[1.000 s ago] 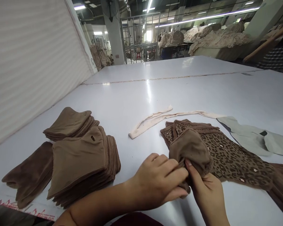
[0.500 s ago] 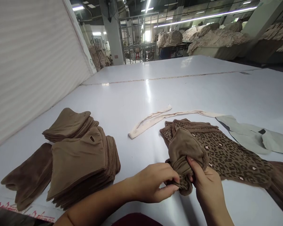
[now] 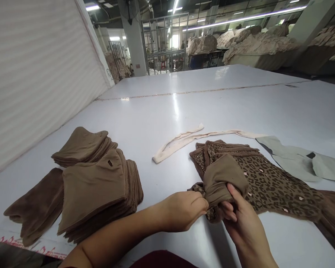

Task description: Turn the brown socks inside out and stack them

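Observation:
A bunched brown fabric piece (image 3: 223, 175), with leopard print showing at its lower left, is held up between my two hands. My left hand (image 3: 184, 210) is closed on its left edge, fingertips pinching the cloth. From the right, my right hand (image 3: 240, 212) grips it, thumb on top and fingers curled under the fold. Behind the held piece lies a stack of leopard-print fabric pieces (image 3: 270, 182) with fuzzy brown edges. Parts of the cloth inside my hands are hidden.
Stacks of folded brown pieces (image 3: 93, 190) lie at the left, beside a darker brown pile (image 3: 37, 204). A pale fabric strip (image 3: 178, 143) runs across the white table (image 3: 145, 115) to grey-green scraps (image 3: 301, 160). White sheeting (image 3: 44, 67) rises at far left.
My left hand has closed more and moved slightly left and up, pulling the leopard-print edge outward. My right hand's fingers have curled further under the brown fold.

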Motion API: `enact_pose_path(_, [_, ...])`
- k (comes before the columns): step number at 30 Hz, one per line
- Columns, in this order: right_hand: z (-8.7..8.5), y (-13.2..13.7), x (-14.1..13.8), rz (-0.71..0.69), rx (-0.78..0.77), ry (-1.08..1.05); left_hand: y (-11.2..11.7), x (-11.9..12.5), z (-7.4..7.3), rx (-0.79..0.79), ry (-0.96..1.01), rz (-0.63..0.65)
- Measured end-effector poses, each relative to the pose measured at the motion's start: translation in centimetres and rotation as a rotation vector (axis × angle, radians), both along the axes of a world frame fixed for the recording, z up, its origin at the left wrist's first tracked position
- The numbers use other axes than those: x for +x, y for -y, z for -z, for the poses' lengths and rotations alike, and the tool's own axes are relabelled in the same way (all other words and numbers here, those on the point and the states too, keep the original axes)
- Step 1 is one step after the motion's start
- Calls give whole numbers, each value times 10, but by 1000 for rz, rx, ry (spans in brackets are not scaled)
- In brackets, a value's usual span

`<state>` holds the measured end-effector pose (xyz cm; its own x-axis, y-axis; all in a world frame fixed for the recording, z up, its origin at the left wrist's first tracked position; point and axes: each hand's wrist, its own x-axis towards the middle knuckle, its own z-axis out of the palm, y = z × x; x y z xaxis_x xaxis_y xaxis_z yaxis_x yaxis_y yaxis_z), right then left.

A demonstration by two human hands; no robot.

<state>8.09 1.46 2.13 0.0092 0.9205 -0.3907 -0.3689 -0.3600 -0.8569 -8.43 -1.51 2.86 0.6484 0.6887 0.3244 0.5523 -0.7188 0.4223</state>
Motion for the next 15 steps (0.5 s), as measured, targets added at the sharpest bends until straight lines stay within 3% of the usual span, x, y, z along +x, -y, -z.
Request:
enact_pose_path(2, [0, 1, 1, 13, 6, 6, -2, -2, -4, -211, 203, -118])
enact_pose_path(6, [9, 12, 0, -63, 110, 53, -4, -1, -4, -578, 517, -511])
enact_pose_path(11, [16, 27, -2, -35, 265, 60, -6, 16, 15, -895, 754, -415])
enact_pose_path(15, [16, 33, 1, -48, 361, 113, -8, 27, 27, -1069, 861, -440])
